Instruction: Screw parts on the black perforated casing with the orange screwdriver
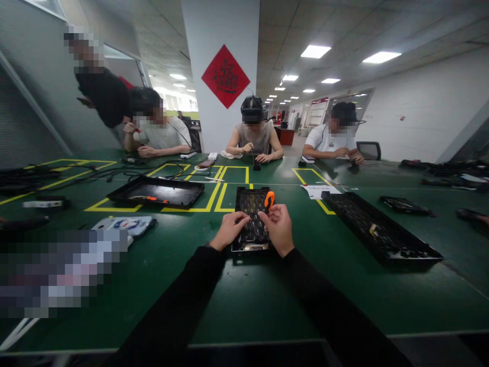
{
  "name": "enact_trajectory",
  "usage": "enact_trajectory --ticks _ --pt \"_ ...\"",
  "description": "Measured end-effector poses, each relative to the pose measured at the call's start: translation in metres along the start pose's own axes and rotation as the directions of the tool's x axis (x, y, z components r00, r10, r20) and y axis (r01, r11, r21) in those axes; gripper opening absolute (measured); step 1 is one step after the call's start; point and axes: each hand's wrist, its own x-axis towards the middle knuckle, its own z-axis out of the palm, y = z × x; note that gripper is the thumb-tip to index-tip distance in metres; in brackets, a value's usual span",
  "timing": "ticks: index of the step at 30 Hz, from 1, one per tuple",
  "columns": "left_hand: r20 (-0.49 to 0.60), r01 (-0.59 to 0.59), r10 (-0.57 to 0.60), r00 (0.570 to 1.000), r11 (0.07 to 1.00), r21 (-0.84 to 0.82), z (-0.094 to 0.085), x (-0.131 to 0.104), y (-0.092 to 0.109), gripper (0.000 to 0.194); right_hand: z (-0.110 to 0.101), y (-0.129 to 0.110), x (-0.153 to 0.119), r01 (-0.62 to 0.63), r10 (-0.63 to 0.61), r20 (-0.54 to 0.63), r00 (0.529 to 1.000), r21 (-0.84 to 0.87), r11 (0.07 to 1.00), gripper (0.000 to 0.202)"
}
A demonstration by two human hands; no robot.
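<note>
In front of me on the green table lies a black plastic tray with rows of small dark parts or slots inside and a pale strip near its front edge. My left hand reaches over the tray's left side, thumb and fingers pinched together; what they hold, if anything, is too small to name. Over the right side, my right hand is closed around a tool with an orange curved handle, which points up. The tool's working end is hidden by my fingers.
Long black trays lie at the left and right, one holding an orange-handled tool. A printed pouch is at left. A paper sheet and cables lie farther off. Several people sit opposite; one stands at far left.
</note>
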Motion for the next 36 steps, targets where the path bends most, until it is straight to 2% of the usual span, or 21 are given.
enact_trajectory --ticks 7,13,19,28,36 --pt "-0.011 -0.002 0.002 1.0 1.0 -0.002 0.0009 0.0006 -0.0016 0.033 -0.0002 -0.0037 -0.0002 -0.036 0.032 0.079 0.996 0.043 0.998 0.024" --pt "-0.006 -0.004 0.004 1.0 1.0 0.001 0.0006 0.0001 -0.0013 0.033 -0.0009 -0.0036 -0.0006 0.004 -0.001 0.117 0.993 -0.026 1.0 0.024" --pt "-0.001 -0.011 0.011 1.0 1.0 0.001 -0.0008 -0.0005 -0.0004 0.032 -0.0008 0.0001 0.001 -0.03 0.031 0.164 0.986 -0.007 1.0 0.027" --pt "-0.021 -0.033 0.033 0.999 0.999 0.008 0.0 -0.0015 -0.0008 0.03 0.0014 0.0043 0.0006 -0.107 0.104 0.092 0.99 0.037 0.994 0.036" --pt "-0.056 -0.079 0.081 0.995 0.996 0.042 -0.0015 -0.0002 0.0013 0.026 -0.0005 -0.0022 0.0019 -0.091 0.082 0.167 0.983 0.045 0.995 0.026"
